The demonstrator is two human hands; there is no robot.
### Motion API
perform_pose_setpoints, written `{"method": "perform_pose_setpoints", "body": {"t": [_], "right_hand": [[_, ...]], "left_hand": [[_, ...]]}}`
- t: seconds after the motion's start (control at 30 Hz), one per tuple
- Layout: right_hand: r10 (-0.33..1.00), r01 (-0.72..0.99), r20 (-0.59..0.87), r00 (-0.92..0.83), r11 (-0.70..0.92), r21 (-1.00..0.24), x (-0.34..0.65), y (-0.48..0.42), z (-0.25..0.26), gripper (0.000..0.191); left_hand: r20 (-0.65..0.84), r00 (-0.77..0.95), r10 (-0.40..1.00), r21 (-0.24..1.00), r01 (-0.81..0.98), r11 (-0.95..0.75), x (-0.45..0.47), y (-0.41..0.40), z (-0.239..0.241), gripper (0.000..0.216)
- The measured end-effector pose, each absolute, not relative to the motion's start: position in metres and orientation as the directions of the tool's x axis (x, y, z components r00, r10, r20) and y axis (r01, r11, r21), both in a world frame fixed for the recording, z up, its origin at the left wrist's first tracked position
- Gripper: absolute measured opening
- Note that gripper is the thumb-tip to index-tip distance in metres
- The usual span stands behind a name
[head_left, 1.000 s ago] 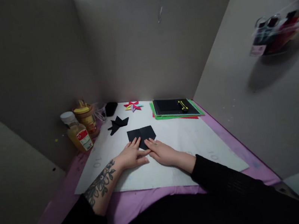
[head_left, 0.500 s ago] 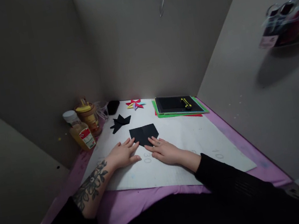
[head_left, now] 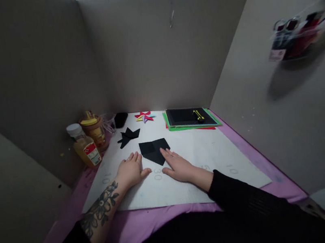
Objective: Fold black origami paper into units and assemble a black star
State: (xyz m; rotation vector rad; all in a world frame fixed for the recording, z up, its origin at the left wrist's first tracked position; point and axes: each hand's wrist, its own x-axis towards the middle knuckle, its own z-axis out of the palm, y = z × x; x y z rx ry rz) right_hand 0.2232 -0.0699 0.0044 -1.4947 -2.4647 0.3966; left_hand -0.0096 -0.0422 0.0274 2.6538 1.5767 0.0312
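Note:
A creased sheet of black paper lies on the white board, its lower edges running to a point towards me. My right hand rests flat with fingertips on the paper's right side, fingers stretched out. Just left of the paper, my left hand lies palm down on the board, fingers extended and thumb apart; its fingertips are close to the paper's left edge. Beyond my left hand sits a folded black paper shape with several points.
A colourful folded paper star lies at the back. Behind on the right is a stack of coloured paper with a yellow-and-black tool on it. A bottle, a brown cup and a dark phone-like object stand left. Grey partitions surround the table.
My left hand has drawn back leftwards off the paper. The paper's lower point now shows uncovered between my hands. My right hand stays on its right side. The camera view has shifted slightly.

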Motion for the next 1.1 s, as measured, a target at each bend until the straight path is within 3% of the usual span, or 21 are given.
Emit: {"method": "perform_pose_setpoints", "body": {"t": [0.33,0.47,0.6,0.8,0.97,1.1], "right_hand": [[0.919,0.872,0.052,-0.391,0.388,-0.299,0.220,-0.069,0.002,0.072],[0.890,0.844,0.065,-0.451,0.449,-0.293,0.221,-0.070,0.001,0.058],[0.830,0.782,0.075,-0.553,0.548,-0.297,0.230,-0.067,-0.001,0.058],[0.907,0.900,-0.055,-0.416,0.403,-0.165,0.246,-0.049,0.010,0.056],[0.958,0.958,-0.061,-0.281,0.275,-0.080,0.235,-0.047,0.023,0.054],[0.927,0.911,0.013,-0.376,0.372,-0.180,0.223,-0.064,0.016,0.057]], "left_hand": [[0.297,0.469,0.832,0.089,0.854,-0.513,0.041,-0.073,0.023,0.076],[0.161,0.652,0.741,0.133,0.729,-0.671,0.047,-0.077,0.014,0.073],[0.043,0.649,0.759,0.202,0.739,-0.643,0.049,-0.076,0.007,0.080],[0.018,0.656,0.755,0.178,0.741,-0.648,0.052,-0.077,0.013,0.075],[-0.009,0.665,0.747,0.177,0.736,-0.653,0.051,-0.077,0.017,0.075],[-0.028,0.635,0.772,0.165,0.764,-0.623,0.048,-0.075,0.019,0.077]]}}
